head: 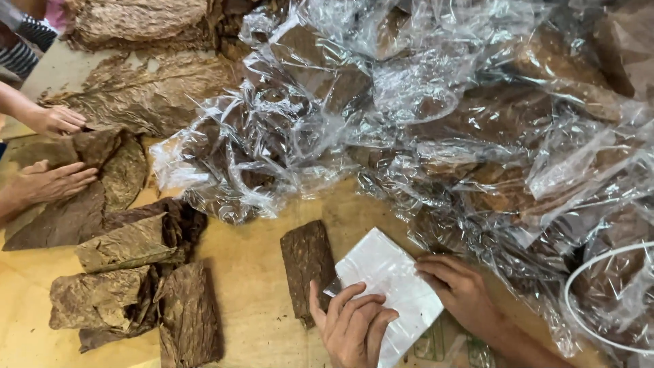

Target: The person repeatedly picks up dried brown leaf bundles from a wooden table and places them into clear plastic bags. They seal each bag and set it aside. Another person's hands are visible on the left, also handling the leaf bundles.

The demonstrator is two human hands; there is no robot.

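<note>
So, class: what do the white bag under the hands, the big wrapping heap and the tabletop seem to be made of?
White bag: thin plastic film, milky, slightly glossy.
Wrapping heap: clear plastic film, crinkled, with bright glints.
Tabletop: probably wood or board, matt yellowish.

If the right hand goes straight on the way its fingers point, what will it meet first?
The right hand points up-left across the white plastic bag, which it already touches. Beyond the bag's edge, the flat brown leaf stack probably comes first, though depth is unclear.

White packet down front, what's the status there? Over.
Left hand and right hand both flat on white packet. Brown leaf slab beside it. Crumpled clear plastic heaped behind.
</note>
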